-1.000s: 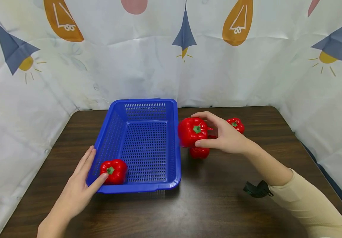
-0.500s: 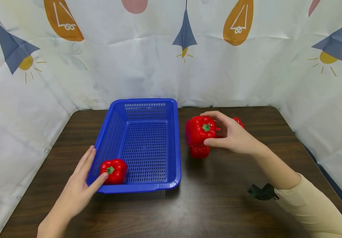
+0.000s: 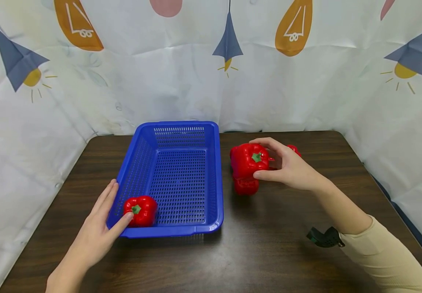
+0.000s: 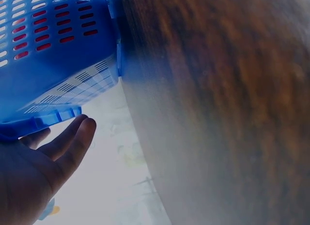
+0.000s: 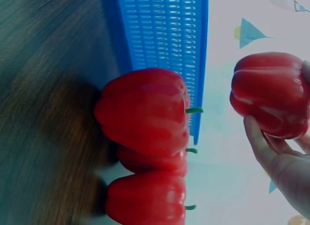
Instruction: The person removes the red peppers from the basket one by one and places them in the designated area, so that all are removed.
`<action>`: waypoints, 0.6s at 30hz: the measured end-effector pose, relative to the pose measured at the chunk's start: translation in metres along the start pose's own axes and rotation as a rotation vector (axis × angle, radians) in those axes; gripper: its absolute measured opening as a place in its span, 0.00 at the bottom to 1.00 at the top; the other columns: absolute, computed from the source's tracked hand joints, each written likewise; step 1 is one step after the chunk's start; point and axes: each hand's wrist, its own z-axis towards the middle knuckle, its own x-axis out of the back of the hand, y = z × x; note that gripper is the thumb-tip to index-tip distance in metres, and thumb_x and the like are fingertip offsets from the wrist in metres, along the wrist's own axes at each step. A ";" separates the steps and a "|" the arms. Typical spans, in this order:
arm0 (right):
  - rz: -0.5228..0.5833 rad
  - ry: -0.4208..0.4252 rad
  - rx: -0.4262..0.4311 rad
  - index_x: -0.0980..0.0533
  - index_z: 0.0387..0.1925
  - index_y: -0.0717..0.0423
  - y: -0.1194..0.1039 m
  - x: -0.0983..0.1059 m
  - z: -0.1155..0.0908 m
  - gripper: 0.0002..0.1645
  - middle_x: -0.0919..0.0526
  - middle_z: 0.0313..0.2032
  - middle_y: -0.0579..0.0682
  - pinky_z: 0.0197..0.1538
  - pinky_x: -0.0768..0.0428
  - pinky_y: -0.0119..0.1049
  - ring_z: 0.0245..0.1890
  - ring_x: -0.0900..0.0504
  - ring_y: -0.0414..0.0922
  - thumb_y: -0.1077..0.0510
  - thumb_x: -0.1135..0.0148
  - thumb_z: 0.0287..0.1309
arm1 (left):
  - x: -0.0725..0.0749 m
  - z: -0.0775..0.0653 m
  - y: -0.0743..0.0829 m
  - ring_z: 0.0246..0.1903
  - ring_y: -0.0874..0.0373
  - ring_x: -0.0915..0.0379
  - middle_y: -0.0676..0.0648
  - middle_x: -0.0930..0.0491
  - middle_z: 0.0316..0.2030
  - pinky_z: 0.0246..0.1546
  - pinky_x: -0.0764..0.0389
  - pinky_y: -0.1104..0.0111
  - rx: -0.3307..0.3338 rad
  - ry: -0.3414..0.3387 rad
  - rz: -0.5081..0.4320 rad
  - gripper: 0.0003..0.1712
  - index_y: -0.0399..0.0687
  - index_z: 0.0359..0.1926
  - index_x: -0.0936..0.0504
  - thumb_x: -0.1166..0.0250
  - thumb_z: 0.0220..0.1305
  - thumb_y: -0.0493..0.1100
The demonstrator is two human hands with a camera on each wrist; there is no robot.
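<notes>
My right hand (image 3: 288,165) grips a red bell pepper (image 3: 247,162) by its side, just right of the basket. In the right wrist view this pepper (image 5: 269,92) is clear of the table, above the others. Beneath it in the head view, a second bell pepper (image 3: 246,187) is partly covered. My left hand (image 3: 95,228) rests at the near left corner of a blue plastic basket (image 3: 216,183), fingers straight along the outside. Its thumb overlaps the rim by a bell pepper (image 3: 143,211) inside; whether it touches that pepper, I cannot tell.
Three bell peppers with green stems, including a front one (image 5: 145,113), stand close together on the dark wooden table (image 3: 255,252). Another red pepper (image 3: 294,149) peeks out behind my right hand. A white printed sheet (image 3: 181,89) hangs behind the table.
My right hand has shifted right with the bell pepper, away from the basket's edge, and barely moved in the last half second. The left hand and the basket stay in place.
</notes>
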 end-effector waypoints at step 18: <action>0.018 0.003 0.010 0.34 0.70 0.47 0.007 0.002 -0.004 0.39 0.26 0.63 0.52 0.56 0.16 0.47 0.61 0.25 0.55 0.63 0.28 0.61 | 0.001 0.001 0.001 0.76 0.36 0.53 0.47 0.55 0.81 0.62 0.40 0.29 0.020 -0.010 -0.007 0.51 0.52 0.83 0.52 0.32 0.68 0.48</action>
